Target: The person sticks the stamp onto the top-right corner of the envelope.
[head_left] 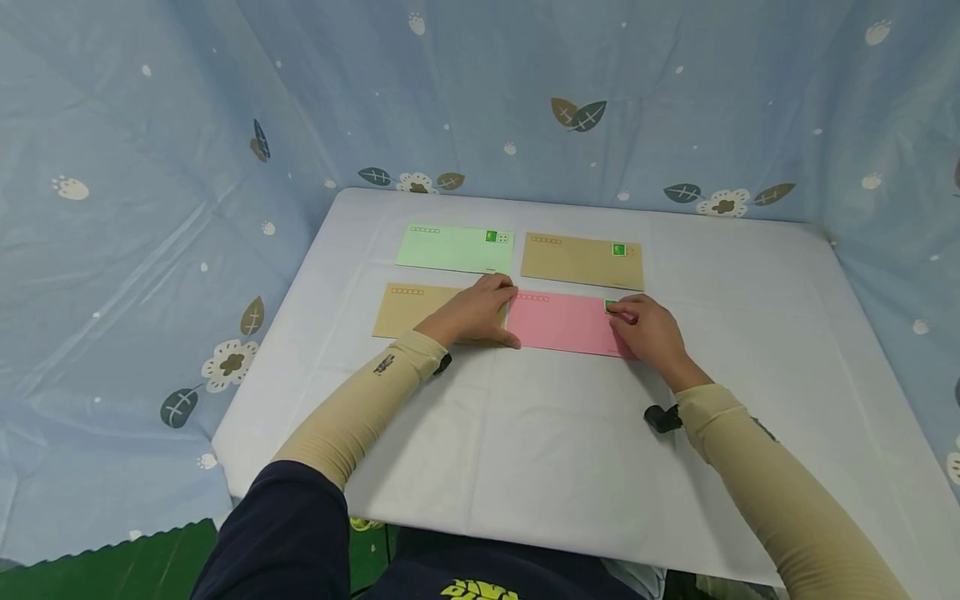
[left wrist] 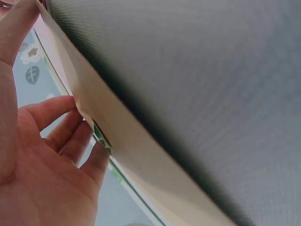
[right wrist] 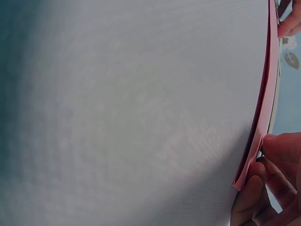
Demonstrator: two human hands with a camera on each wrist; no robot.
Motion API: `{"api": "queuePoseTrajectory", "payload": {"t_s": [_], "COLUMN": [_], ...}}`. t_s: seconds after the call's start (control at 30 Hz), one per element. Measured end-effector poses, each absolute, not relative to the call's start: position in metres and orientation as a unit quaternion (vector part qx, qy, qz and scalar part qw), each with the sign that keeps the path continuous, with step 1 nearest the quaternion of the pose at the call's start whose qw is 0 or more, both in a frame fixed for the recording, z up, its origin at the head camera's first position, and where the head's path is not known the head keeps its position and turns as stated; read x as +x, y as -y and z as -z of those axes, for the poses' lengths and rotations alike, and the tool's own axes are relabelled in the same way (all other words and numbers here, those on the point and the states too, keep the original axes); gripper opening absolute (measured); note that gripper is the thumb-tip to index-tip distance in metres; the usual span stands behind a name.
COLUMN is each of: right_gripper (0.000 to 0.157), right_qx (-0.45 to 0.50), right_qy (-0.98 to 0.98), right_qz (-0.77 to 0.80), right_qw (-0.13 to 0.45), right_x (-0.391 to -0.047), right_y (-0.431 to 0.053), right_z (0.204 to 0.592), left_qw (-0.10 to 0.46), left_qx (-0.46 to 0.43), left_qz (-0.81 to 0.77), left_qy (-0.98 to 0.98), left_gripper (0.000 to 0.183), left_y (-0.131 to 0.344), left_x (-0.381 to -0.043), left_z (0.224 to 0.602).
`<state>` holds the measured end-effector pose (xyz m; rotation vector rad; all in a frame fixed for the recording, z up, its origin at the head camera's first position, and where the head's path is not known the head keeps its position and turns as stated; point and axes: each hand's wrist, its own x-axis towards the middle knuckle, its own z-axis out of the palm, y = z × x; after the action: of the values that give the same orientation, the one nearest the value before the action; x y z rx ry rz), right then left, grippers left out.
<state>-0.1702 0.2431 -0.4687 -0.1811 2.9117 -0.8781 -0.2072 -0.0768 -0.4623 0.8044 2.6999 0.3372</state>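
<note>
A pink envelope (head_left: pixel 562 325) lies flat at the front right of a group of envelopes on the white table. My right hand (head_left: pixel 651 332) is at its right end, with curled fingers and the thumb pinching a small green stamp (head_left: pixel 610 305) at the top right corner. In the right wrist view, part of the stamp area is hidden behind the fingers. My left hand (head_left: pixel 476 312) rests across the right part of a tan envelope (head_left: pixel 412 310), fingers spread. Its fingertips and thumb touch down near the pink envelope's left edge. A stamp (left wrist: pixel 101 136) shows beside the left fingers.
Behind lie a light green envelope (head_left: pixel 450 250) and a brown envelope (head_left: pixel 577 260), each with a green stamp at its top right. White cloth covers the table (head_left: pixel 555 450). A blue patterned curtain (head_left: pixel 480 100) stands round its back and sides.
</note>
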Motion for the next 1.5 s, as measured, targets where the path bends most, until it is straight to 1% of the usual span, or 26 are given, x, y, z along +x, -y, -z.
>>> {"api": "queuePoseTrajectory", "payload": {"t_s": [0.43, 0.87, 1.1, 1.5], "right_gripper": [0.033, 0.032, 0.032, 0.035], "right_qx": [-0.059, -0.064, -0.062, -0.042], "right_qy": [-0.955, -0.951, -0.951, -0.952], "right_qz": [0.286, 0.3, 0.301, 0.299], "right_qw": [0.054, 0.035, 0.034, 0.051], "right_x": [-0.1703, -0.1686, -0.1688, -0.1692], "right_y": [-0.2435, -0.2449, -0.2452, -0.2443], "right_z": [0.4681, 0.4707, 0.471, 0.4683], "left_qw": [0.156, 0.157, 0.155, 0.142], "left_qx": [0.284, 0.282, 0.282, 0.291], "left_qz": [-0.118, -0.123, -0.122, -0.115], "left_qy": [-0.939, -0.938, -0.939, -0.939], "left_gripper": [0.106, 0.107, 0.106, 0.105], "left_y": [0.0762, 0.0759, 0.076, 0.0758], "left_x": [-0.2072, -0.2056, -0.2055, -0.2055], "left_z": [0.4616, 0.4592, 0.4597, 0.4591]}}
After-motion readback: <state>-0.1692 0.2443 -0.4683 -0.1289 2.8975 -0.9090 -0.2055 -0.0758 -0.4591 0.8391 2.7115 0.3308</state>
